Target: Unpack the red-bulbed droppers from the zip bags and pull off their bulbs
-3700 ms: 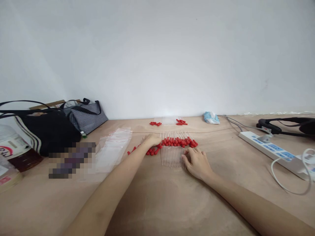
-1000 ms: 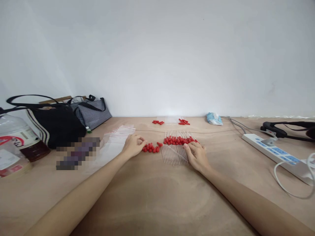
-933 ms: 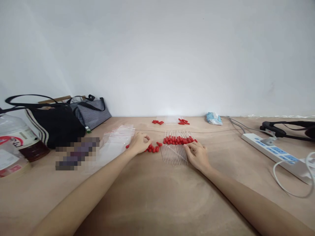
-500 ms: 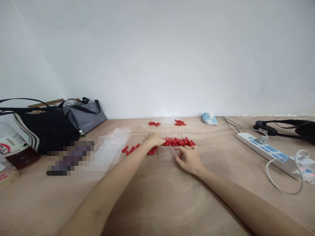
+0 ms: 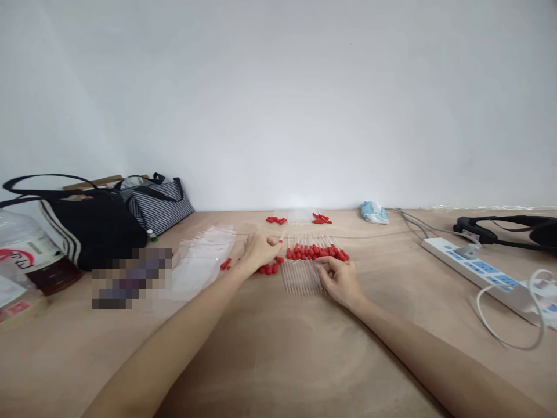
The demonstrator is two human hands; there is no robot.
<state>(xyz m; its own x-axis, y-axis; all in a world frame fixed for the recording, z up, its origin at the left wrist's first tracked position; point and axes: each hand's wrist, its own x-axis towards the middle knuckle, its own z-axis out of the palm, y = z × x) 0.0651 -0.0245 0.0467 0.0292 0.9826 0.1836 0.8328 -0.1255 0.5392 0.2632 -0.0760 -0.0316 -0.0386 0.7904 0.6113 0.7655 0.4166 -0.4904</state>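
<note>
My left hand (image 5: 260, 251) is closed in a pinch on a glass dropper with a red rubber bulb (image 5: 279, 241), its thin clear tube pointing up and away. Under and beside that hand lie loose red bulbs (image 5: 270, 269). To its right is a row of droppers with red bulbs (image 5: 314, 252), side by side, tubes toward the wall. In front of this row lies a row of bare clear glass tubes (image 5: 301, 280). My right hand (image 5: 343, 283) rests at their right end, thumb and forefinger apart, nothing visible between them.
Clear zip bags (image 5: 202, 255) lie on the left, near a pixelated object (image 5: 133, 278), a black bag (image 5: 93, 229), a striped bag (image 5: 161, 206) and a bottle (image 5: 52, 261). Farther back are more red bulbs (image 5: 321, 219) and a blue packet (image 5: 374, 212). A power strip (image 5: 478, 270) sits right.
My left hand has drawn back left from the dropper row and now shows a dropper at its fingertips. My right hand has barely moved. The view has shifted slightly.
</note>
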